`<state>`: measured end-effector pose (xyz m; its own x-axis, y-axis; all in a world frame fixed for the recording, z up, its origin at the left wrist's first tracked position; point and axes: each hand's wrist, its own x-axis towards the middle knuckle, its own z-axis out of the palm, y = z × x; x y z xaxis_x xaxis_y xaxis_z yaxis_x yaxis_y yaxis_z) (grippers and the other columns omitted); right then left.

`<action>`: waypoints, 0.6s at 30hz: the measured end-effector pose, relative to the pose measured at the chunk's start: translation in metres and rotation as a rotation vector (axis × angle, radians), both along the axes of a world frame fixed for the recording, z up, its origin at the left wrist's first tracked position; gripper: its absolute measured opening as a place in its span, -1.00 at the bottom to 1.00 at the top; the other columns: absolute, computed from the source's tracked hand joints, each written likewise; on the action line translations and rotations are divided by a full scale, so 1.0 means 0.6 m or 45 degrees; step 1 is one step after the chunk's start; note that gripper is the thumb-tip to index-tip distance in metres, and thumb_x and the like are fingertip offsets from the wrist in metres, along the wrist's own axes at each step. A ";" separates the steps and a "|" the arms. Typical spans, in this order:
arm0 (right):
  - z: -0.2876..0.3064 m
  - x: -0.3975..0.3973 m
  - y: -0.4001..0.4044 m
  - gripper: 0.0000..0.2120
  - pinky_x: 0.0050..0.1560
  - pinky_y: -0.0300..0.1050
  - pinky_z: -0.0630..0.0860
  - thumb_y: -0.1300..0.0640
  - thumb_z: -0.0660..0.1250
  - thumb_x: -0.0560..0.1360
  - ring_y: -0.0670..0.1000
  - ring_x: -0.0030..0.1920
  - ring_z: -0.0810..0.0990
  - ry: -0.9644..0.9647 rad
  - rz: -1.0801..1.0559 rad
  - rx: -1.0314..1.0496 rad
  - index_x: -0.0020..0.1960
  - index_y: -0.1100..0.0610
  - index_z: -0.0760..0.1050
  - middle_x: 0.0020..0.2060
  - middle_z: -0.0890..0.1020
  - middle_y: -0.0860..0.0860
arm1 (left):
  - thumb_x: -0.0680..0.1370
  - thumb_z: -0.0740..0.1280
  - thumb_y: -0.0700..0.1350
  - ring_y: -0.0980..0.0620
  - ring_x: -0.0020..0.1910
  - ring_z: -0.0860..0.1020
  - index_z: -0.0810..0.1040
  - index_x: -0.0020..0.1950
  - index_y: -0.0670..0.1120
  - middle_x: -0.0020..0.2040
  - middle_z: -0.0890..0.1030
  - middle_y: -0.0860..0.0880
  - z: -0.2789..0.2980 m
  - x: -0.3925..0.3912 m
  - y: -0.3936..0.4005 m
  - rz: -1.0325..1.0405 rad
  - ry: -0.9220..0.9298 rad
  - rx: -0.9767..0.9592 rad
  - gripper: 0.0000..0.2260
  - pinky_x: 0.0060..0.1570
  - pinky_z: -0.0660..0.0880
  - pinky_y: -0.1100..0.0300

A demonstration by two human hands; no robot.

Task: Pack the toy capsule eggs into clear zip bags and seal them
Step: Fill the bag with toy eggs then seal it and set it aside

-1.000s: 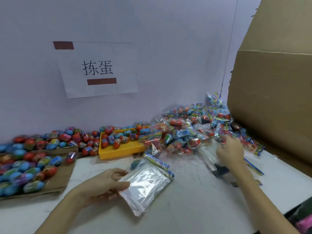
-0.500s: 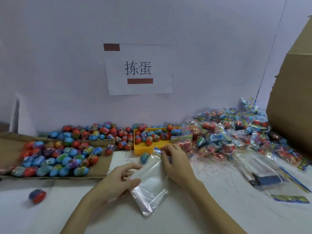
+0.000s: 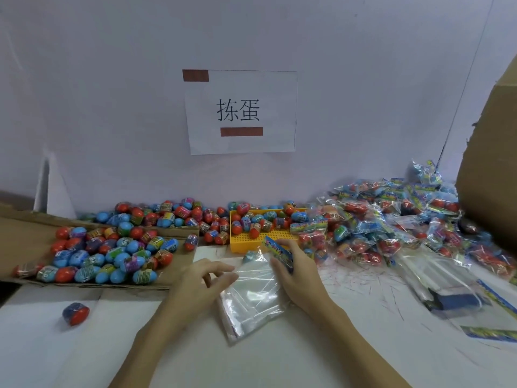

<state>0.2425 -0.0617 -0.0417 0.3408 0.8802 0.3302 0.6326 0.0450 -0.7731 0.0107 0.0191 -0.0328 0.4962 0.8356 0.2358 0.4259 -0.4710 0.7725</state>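
The right hand (image 3: 298,271) has its fingers (image 3: 279,271) closed on the printed top edge of a clear zip bag (image 3: 253,298), which lies flat on the white worktop (image 3: 140,345) between both hands. The left hand (image 3: 200,284) hovers at the bag's left edge, fingers apart and curled, gripping nothing. Loose capsule eggs (image 3: 112,256) are heaped on a cardboard sheet (image 3: 25,233) to the left; one stray egg (image 3: 75,313) sits alone near the front. Behind the bag stands a yellow tray (image 3: 251,240) holding eggs, and filled bags (image 3: 391,222) pile up to the right.
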 end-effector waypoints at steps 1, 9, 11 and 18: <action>-0.001 0.001 -0.001 -0.69 0.01 -0.42 0.49 0.05 0.37 0.62 -0.24 0.07 0.57 -0.030 0.008 -0.003 0.33 -0.04 0.43 0.11 0.58 -0.21 | 0.47 0.35 0.31 0.19 -0.15 0.53 0.70 -0.13 0.30 -0.14 0.59 0.16 -0.003 -0.001 0.000 0.054 0.118 0.167 -0.82 -0.22 0.40 0.37; 0.006 0.010 -0.001 -0.86 -0.16 -0.20 0.62 0.29 0.33 0.61 -0.12 -0.19 0.67 0.022 -0.218 0.317 0.02 0.07 0.46 -0.18 0.67 -0.08 | 0.64 0.37 -0.10 0.15 -0.28 0.45 0.70 0.18 -0.02 -0.26 0.55 0.12 -0.002 -0.002 -0.001 0.306 0.051 0.551 -0.84 -0.31 0.36 0.29; 0.011 0.009 -0.005 -0.87 -0.37 -0.13 0.60 0.28 0.26 0.65 0.00 -0.35 0.70 0.271 -0.219 0.361 0.03 0.07 0.38 -0.24 0.71 0.02 | 0.64 0.37 -0.16 0.12 -0.39 0.37 0.64 0.27 0.02 -0.43 0.39 0.14 0.001 -0.003 -0.004 0.350 0.034 0.500 -0.77 -0.37 0.30 0.27; 0.029 0.000 -0.012 -0.92 -0.51 -0.10 0.56 0.18 0.26 0.67 0.24 -0.34 0.71 0.909 -0.244 0.359 0.09 0.17 0.38 -0.18 0.71 0.15 | 0.68 0.32 -0.12 -0.11 -0.34 0.68 0.28 0.49 0.29 -0.05 0.73 -0.09 0.037 0.010 -0.021 -0.152 -0.607 -0.556 -0.52 -0.64 0.35 0.25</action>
<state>0.2424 -0.0687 -0.0243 0.6914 0.7005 0.1766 0.0043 0.2404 -0.9707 0.0166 0.0066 -0.0104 0.5166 0.8498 0.1047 -0.0462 -0.0944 0.9945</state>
